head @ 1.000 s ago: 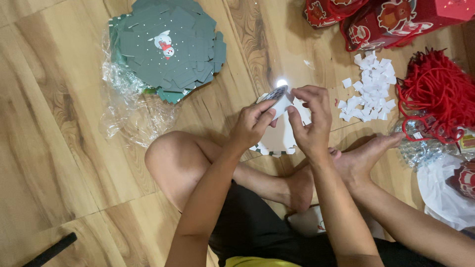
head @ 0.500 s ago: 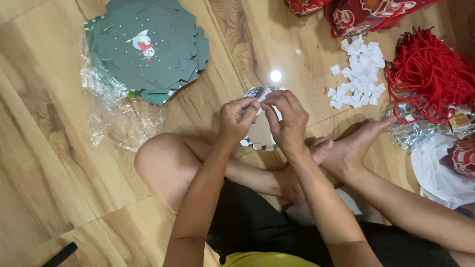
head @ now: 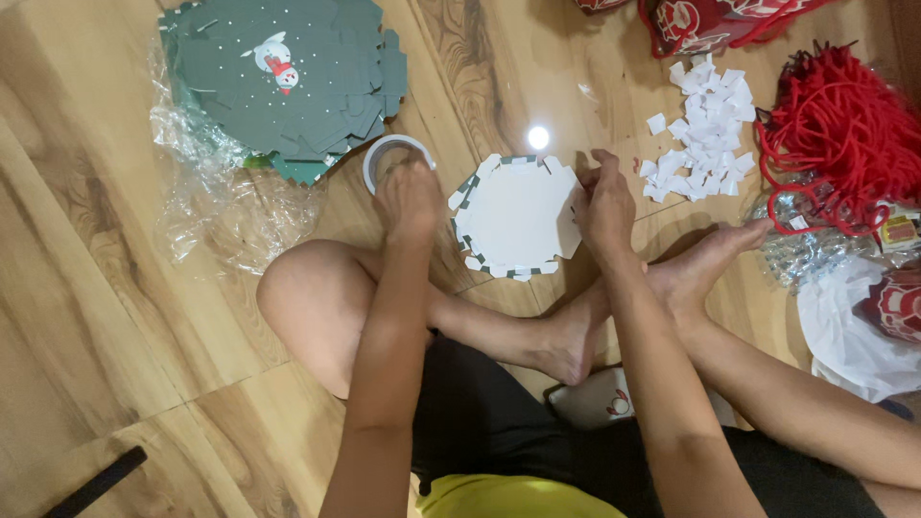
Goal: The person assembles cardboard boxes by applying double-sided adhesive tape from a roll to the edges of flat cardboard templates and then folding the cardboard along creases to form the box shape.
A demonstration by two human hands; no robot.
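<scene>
A white flat cardboard cutout [head: 518, 216] with notched, green-edged flaps lies on the wooden floor in front of my crossed legs. My left hand [head: 408, 201] is down at its left side, fingers curled over a white tape roll [head: 384, 152] that rests on the floor. My right hand [head: 604, 206] sits at the cutout's right edge, with its fingertips pinched on a flap there. What the fingertips press is partly hidden by the hand.
A stack of green cutouts with a snowman print [head: 288, 77] lies on crumpled clear plastic [head: 221, 216] at the back left. White paper scraps [head: 705, 125], red cords [head: 844, 125], red boxes [head: 710, 19] and a white bag [head: 844, 331] fill the right side. A black strip [head: 96, 484] lies near left.
My hands were together, lifted over the cutout and working on something small. They have now parted and dropped, the left onto the tape roll and the right onto the cutout's edge.
</scene>
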